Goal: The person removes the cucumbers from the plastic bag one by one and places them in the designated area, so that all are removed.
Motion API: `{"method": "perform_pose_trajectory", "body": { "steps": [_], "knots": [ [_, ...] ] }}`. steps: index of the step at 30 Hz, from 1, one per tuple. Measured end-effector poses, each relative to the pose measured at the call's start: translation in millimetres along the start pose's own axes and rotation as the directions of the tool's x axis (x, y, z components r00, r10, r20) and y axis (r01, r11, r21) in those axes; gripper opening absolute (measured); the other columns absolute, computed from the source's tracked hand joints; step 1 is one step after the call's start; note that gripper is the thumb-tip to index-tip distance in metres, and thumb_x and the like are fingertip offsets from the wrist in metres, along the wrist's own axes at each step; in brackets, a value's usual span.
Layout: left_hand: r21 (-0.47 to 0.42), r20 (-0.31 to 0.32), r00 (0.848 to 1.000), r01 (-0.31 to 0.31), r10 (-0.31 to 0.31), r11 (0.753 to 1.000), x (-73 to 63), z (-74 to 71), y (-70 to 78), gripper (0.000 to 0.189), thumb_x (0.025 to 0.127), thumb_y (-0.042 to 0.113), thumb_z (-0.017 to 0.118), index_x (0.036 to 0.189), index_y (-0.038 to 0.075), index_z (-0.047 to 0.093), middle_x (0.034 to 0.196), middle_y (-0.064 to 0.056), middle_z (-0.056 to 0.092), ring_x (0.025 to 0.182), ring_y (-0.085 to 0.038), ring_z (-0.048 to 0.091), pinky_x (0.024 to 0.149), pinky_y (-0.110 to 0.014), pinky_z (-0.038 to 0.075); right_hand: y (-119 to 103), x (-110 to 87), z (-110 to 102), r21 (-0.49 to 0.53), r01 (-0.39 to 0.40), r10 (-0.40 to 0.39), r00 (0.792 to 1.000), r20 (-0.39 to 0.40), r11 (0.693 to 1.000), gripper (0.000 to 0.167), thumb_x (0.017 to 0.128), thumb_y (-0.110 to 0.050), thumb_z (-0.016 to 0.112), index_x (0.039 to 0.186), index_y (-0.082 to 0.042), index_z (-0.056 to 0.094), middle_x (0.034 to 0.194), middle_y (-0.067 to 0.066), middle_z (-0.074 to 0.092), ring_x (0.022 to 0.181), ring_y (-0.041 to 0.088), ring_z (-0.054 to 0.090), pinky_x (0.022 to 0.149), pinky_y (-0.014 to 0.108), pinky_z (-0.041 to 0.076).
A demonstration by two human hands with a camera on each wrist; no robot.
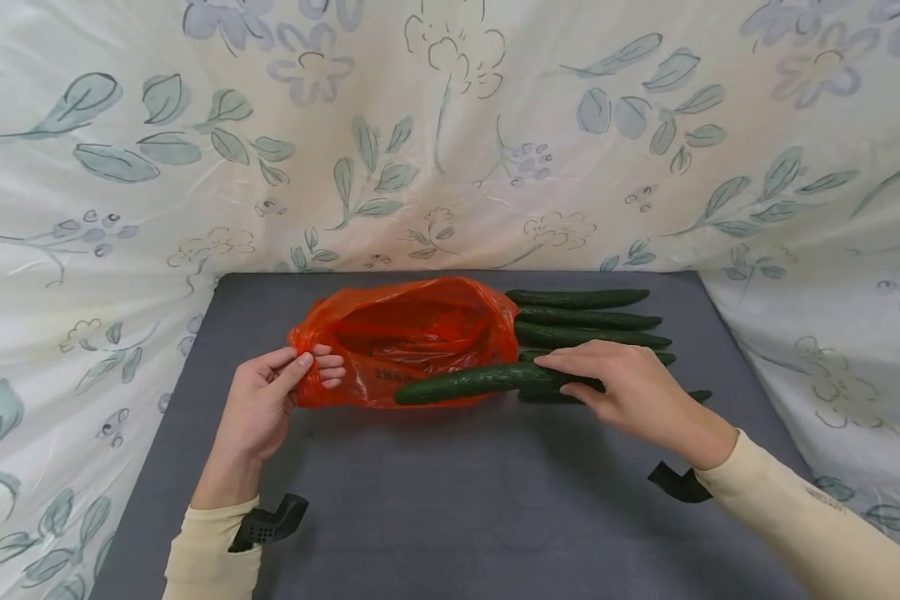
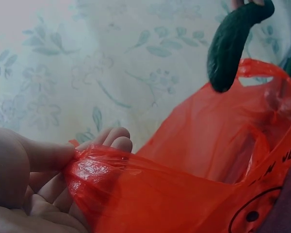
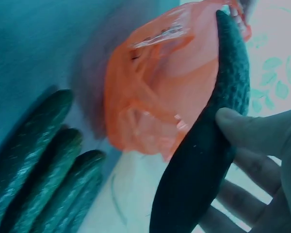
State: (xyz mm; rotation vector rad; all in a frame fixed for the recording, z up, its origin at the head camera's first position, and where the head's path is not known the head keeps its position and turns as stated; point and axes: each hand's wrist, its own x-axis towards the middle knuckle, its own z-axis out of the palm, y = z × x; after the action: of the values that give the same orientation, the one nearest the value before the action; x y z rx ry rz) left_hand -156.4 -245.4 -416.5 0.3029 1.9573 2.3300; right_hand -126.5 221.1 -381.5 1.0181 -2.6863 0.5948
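Observation:
A red plastic bag [image 1: 420,375] lies on the dark table with its mouth gaping. At its left end my left hand [image 1: 273,392] pinches the gathered plastic between thumb and fingers. My right hand [image 1: 622,383] grips one end of a dark green cucumber [image 1: 465,383], held above the table. The cucumber's free end points left, in front of the bag's near side. In the right wrist view, the thumb and fingers are around the held cucumber [image 3: 199,165]. The left wrist view shows the pinched bag [image 2: 184,194] and the cucumber [image 2: 228,53] hanging over it.
Several more cucumbers [image 1: 592,318] lie in a row right of the bag, partly hidden by my right hand. The dark tabletop [image 1: 450,508] extends in front. Floral cloth [image 1: 450,167] hangs behind and along both sides.

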Motion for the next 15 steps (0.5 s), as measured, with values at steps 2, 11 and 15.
{"method": "perform_pose_trajectory", "body": {
  "steps": [2,11,15],
  "knots": [
    [0.005,0.000,1.000,-0.002,0.002,1.000,-0.1,-1.0,0.9,0.037,0.113,0.006,0.057,0.129,-0.028,0.056,0.108,-0.013,0.079,0.094,-0.024,0.081,0.090,-0.040,0.063,4.8,-5.3,0.9,-0.006,0.022,-0.022,1.000,-0.019,1.000,0.065,0.080,-0.001,0.094,0.139,-0.021,0.076,0.131,-0.006,0.076,0.110,0.017,0.074,0.075,0.042,0.065],
    [0.028,0.007,1.000,-0.010,0.010,1.000,1.5,-1.9,2.5,0.039,0.114,0.005,0.056,0.129,-0.031,0.053,0.107,-0.013,0.080,0.092,-0.024,0.081,0.091,-0.041,0.063,29.0,-33.4,1.3,-0.036,0.048,-0.050,0.998,-0.044,0.998,0.063,0.084,-0.009,0.093,0.142,-0.021,0.074,0.132,-0.006,0.075,0.112,0.017,0.074,0.071,0.040,0.064],
    [0.030,0.013,1.000,-0.006,0.005,1.000,-0.2,-2.4,2.6,0.040,0.114,0.005,0.056,0.130,-0.032,0.052,0.108,-0.013,0.080,0.093,-0.023,0.081,0.091,-0.040,0.063,38.4,-46.9,3.9,-0.045,0.050,-0.053,0.996,-0.067,0.998,0.043,0.110,-0.050,0.062,0.141,-0.023,0.074,0.132,-0.009,0.075,0.112,0.013,0.073,0.075,0.039,0.063]
  ]
}}
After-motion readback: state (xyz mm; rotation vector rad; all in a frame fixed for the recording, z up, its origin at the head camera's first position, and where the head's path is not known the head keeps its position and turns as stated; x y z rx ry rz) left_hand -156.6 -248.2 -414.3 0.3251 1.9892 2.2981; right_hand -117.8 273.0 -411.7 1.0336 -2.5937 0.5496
